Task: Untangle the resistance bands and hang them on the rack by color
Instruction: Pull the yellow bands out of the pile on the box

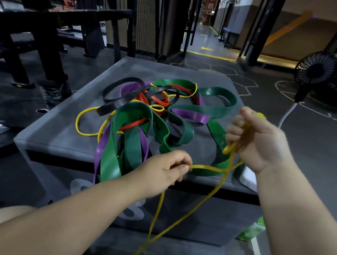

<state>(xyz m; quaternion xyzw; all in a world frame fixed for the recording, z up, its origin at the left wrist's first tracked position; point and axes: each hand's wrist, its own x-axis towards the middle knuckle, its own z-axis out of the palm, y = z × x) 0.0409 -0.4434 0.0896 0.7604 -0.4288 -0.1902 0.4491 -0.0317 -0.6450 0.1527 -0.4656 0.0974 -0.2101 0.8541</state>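
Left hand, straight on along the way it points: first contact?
Likely the green band at the near edge of the box, just past the left hand pinching the yellow band; depth unclear, it might pass above.

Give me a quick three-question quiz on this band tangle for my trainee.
1. Which colour is the thin band pinched by the left hand and gripped by the right hand? A green, B yellow, C black.
2. True or false: the tangled pile lies on the floor.
3. Fill in: the widest bands in the pile are ____.
Key: 1 B. 2 False: it lies on the grey box. 3 green.
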